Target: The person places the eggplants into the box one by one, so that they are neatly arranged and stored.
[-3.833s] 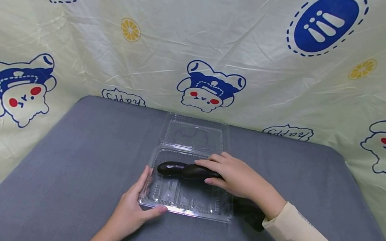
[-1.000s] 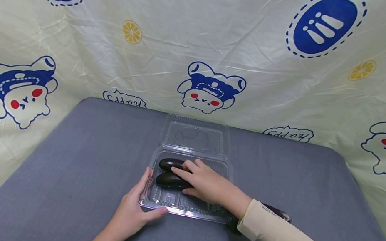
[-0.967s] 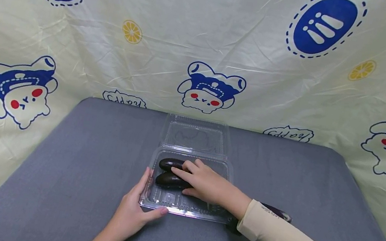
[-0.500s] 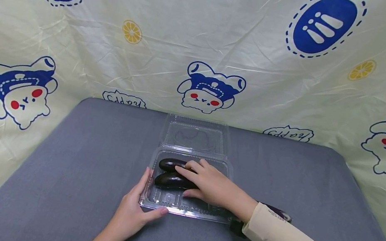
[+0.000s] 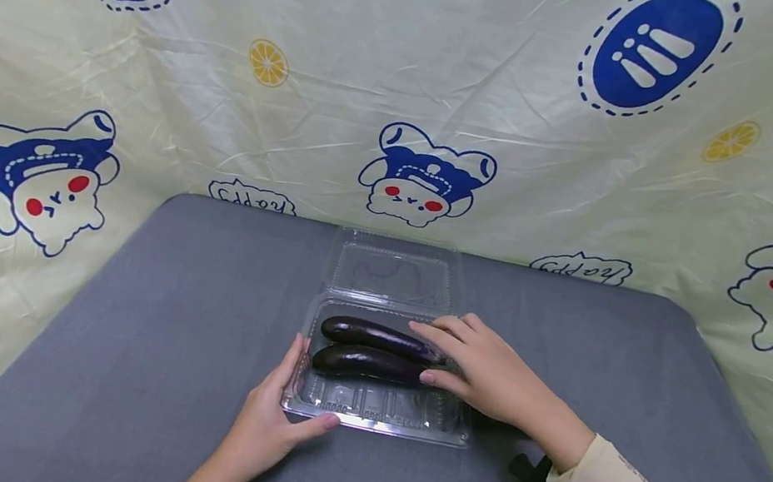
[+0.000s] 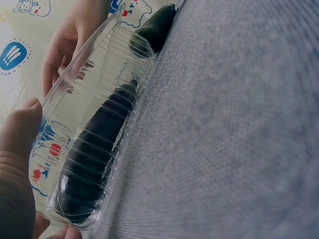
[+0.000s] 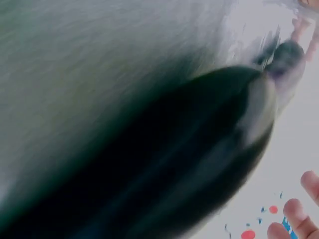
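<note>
Two dark purple eggplants lie side by side in an open clear plastic clamshell container [image 5: 372,424]: a back eggplant [image 5: 372,333] and a front eggplant [image 5: 367,363]. My left hand [image 5: 271,417] holds the container's near left corner, its thumb on the front rim and fingers along the left wall. Over the stem ends, at the container's right side, my right hand [image 5: 488,367] has thumb and fingers spread apart, gripping nothing. A third eggplant [image 6: 155,30] lies on the table outside the container; it looms large under the right wrist view and is hidden by the arm in the head view.
The container's lid [image 5: 393,267] lies folded back toward the rear edge of the grey cloth-covered table [image 5: 209,306]. A patterned cream curtain [image 5: 328,131] hangs behind the table. A black device [image 5: 532,473] shows at the right wrist.
An eggplant came into the container in the right hand, and two now lie there. The right hand has let go and drawn back to the right. The left hand has stayed on the corner.
</note>
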A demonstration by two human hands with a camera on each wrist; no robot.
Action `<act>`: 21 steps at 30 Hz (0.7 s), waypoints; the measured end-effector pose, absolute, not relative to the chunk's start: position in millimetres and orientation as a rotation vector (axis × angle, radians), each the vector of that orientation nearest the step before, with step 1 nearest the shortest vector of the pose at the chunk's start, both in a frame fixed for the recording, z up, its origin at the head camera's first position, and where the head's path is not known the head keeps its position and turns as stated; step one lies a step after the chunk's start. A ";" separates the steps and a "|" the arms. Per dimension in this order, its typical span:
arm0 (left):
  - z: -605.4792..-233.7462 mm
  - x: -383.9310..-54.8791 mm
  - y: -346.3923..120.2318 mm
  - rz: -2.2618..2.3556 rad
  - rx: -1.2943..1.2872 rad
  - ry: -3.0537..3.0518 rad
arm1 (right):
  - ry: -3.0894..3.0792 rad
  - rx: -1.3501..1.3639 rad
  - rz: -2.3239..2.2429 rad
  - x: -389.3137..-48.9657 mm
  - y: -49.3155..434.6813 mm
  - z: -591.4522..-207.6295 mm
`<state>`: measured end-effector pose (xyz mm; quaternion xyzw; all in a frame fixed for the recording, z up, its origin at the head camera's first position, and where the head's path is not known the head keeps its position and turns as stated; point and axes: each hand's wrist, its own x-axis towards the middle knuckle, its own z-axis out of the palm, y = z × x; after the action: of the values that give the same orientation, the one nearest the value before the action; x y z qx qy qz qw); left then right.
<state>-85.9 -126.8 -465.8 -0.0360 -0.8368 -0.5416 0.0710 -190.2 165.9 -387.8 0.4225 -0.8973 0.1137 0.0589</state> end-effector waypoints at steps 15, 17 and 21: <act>-465.4 -85.9 -126.3 -1.610 -0.102 -2.534 | -2.854 1.021 0.409 -175.2 235.1 -386.7; -465.6 -86.1 -126.2 -1.617 -0.102 -2.532 | -2.872 0.999 0.408 -173.1 242.2 -389.4; -465.9 -85.8 -125.9 -1.610 -0.106 -2.527 | -2.888 0.979 0.409 -169.6 253.2 -394.5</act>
<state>-85.8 -125.9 -465.9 -0.0351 -0.8406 -0.5357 0.0717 -169.6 253.2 -394.5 0.3180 -0.9382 0.1329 0.0324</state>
